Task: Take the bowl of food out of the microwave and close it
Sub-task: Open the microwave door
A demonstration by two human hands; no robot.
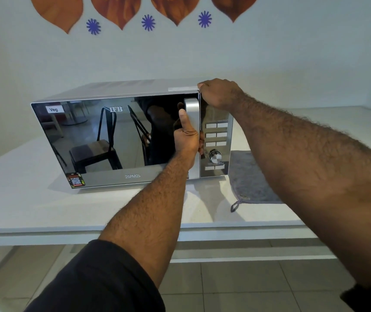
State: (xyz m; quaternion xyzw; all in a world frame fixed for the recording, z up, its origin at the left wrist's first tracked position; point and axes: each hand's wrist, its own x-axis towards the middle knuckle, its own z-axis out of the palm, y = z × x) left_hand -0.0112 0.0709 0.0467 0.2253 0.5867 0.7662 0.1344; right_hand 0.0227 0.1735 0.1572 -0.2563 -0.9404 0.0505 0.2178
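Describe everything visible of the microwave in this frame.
The microwave is a silver box with a dark mirrored door, shut, reflecting chairs. The door carries a "Veg" label, a QR sticker and "25PM2S" lettering. A vertical silver handle stands at the door's right edge; the control panel beside it has rows of buttons and a knob. It sits upright on the white table. The left hand has a grip on the handle; the right hand rests on its top right corner.

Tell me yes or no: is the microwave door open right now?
No: the microwave door sits flush and shut, with the left hand wrapped around its handle and the right hand resting on the top corner.
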